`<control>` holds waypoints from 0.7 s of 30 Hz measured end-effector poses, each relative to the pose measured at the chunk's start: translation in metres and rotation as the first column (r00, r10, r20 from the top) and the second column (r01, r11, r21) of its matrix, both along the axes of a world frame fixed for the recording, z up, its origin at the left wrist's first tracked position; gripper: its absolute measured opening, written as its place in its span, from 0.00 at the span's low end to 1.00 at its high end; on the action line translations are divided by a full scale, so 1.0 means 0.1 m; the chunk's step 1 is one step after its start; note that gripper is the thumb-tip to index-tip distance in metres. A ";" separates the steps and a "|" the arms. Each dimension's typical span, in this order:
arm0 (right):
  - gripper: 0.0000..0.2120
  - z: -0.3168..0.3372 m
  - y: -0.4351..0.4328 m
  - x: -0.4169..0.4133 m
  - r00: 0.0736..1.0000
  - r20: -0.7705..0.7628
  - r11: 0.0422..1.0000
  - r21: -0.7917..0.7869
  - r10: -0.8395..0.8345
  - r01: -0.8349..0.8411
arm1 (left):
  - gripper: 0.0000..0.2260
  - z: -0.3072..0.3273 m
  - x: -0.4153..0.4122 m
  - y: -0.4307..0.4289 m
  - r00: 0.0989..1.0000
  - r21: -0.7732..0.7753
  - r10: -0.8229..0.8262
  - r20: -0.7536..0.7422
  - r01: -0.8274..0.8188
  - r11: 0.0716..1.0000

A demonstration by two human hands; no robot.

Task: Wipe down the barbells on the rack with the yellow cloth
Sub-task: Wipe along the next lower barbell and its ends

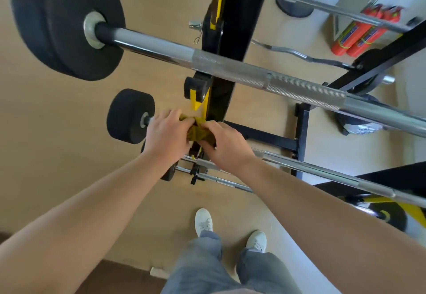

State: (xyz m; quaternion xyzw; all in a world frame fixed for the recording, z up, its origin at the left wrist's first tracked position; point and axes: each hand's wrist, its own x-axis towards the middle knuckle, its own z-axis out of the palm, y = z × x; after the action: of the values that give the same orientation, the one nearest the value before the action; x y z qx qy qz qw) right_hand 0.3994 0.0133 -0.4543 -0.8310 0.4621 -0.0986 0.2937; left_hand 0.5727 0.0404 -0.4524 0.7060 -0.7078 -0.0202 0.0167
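The black-and-yellow rack (232, 28) is carrying a long barbell (230, 69) across its upright; a shorter barbell (130, 116) is sitting below it; the left grip (166, 136) and right grip (227, 146) are both clamping the yellow cloth (198, 131), bunched on that lower bar beside the upright.

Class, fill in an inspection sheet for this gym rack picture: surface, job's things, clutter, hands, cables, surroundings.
Surface: tan floor.
Job's things: yellow cloth bunched at the lower barbell beside the rack upright; top barbell rests above, untouched.
Clutter: red cylinders and a curl bar behind the rack.
Hands: left hand and right hand both grip the cloth.
Cables: nothing seen.
Surroundings: the person's white shoes on the floor below.
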 end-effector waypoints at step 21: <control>0.09 -0.32 -0.10 0.52 0.972 -0.162 0.983 0.090 0.172 -0.159 | 0.07 -0.59 0.43 -0.42 0.993 0.286 -0.034 0.112 0.001 0.958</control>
State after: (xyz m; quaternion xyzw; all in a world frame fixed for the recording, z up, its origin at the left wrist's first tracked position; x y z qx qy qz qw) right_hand 0.4518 0.0029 -0.4865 -0.8601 0.4178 0.0150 0.2922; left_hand 0.6153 -0.0015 -0.5111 0.6946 -0.7036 -0.0812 -0.1263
